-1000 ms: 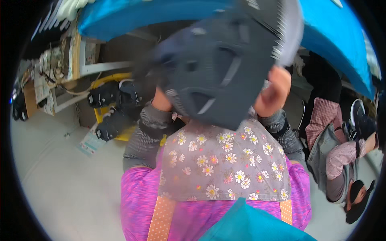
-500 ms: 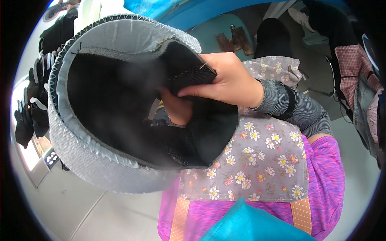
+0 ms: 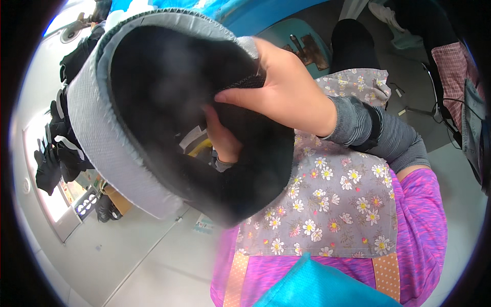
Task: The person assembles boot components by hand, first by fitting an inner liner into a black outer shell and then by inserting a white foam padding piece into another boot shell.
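Note:
A large ring-shaped fabric piece [image 3: 92, 107], grey outside with a black lining, hangs tilted before me with its opening toward me. Zigzag stitches run along its top edge. My right hand [image 3: 286, 84] pinches the right edge of the opening, thumb on the lining and fingers hidden behind the cloth. Through the opening shows part of my left hand [image 3: 225, 140], thumb against the black lining. Its other fingers are hidden by the cloth, but it appears to grip the wall.
Dark gloves or similar pieces [image 3: 48, 169] hang at the left. A teal stool or tray [image 3: 286, 30] with brown items stands beyond my right hand. Another person's leg in plaid cloth [image 3: 452, 66] is at the far right. A flowered apron [image 3: 317, 204] covers my lap.
The fabric piece has tilted and turned, and its lower left side has risen and swung right. My right hand has shifted slightly up along the edge. My view has shifted a little.

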### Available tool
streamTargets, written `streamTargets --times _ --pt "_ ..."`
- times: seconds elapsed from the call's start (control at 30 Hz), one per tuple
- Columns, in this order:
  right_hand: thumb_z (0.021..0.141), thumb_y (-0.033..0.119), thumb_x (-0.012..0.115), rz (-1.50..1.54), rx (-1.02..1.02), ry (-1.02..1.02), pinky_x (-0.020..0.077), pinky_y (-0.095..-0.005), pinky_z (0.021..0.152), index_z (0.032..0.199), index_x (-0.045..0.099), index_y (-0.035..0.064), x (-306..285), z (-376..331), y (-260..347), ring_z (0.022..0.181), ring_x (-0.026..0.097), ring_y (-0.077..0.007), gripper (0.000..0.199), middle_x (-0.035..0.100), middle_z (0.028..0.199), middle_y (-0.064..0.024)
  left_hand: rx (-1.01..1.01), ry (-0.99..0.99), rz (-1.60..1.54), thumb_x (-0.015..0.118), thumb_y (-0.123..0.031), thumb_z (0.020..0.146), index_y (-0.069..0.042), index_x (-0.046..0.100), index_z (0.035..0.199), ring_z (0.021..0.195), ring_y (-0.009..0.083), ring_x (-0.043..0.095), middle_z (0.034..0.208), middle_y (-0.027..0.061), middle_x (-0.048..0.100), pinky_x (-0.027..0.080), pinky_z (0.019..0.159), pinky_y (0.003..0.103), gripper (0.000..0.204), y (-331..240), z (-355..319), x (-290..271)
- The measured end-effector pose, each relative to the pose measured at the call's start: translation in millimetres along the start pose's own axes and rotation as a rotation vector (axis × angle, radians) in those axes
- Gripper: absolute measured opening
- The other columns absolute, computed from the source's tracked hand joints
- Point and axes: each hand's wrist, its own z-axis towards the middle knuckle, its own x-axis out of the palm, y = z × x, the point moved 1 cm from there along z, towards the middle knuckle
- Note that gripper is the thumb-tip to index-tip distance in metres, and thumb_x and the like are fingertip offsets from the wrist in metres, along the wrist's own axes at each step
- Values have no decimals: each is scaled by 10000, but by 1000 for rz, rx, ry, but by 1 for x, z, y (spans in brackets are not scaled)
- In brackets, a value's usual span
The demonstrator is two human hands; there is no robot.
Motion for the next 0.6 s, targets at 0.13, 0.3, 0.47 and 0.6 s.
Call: streamTargets --times 0.13,0.3,0.47,0.6 --pt "804 203 773 304 160 -14 501 -312 651 979 639 -34 9 3 -2 705 648 -207 324 675 797 -168 36 -52 133 451 -499 999 -19 460 1363 1199 234 531 1340 119 535 402 1039 362 603 -2 3 -1" --pt "880 239 711 369 46 -48 506 -291 669 1032 665 -21 1 14 -17 713 638 -138 305 691 816 -143 103 -171 335 481 -453 999 8 465 1349 1183 241 540 1319 127 547 420 1018 364 579 2 6 -11" --pt "734 201 812 91 164 220 527 -361 766 1044 634 -21 3 -13 -23 875 677 -354 420 691 889 -189 283 -91 365 463 -532 981 10 466 1353 1189 239 535 1354 135 525 411 1024 356 657 17 22 -51" --pt "710 172 813 -51 201 322 527 -370 744 1052 619 32 -3 -8 -25 849 675 -345 418 680 861 -206 411 -70 615 549 -418 981 40 498 1311 1125 226 553 1275 140 569 417 985 333 567 26 17 -50"
